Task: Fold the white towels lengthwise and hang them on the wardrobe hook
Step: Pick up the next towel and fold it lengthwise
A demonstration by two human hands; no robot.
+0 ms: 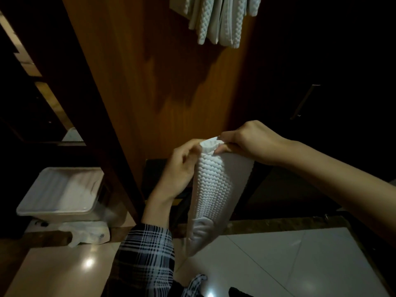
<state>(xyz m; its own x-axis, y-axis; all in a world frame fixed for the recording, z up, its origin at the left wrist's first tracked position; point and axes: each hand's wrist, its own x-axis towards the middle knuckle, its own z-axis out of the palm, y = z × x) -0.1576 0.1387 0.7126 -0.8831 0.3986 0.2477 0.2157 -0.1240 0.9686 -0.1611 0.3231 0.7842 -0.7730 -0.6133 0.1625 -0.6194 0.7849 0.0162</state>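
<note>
towel hangs long-axis vertical from its bunched top end, pinched between left hand and right hand fingers at equal reach, hung towels straight above on wardrobe panel, so move looks upward.

A white towel with a raised scale-like weave is seen before the reddish-brown wood wardrobe panel. Above it, more white towels are patterned alike. Navy-and-white plaid is shown on the sleeve.
</note>
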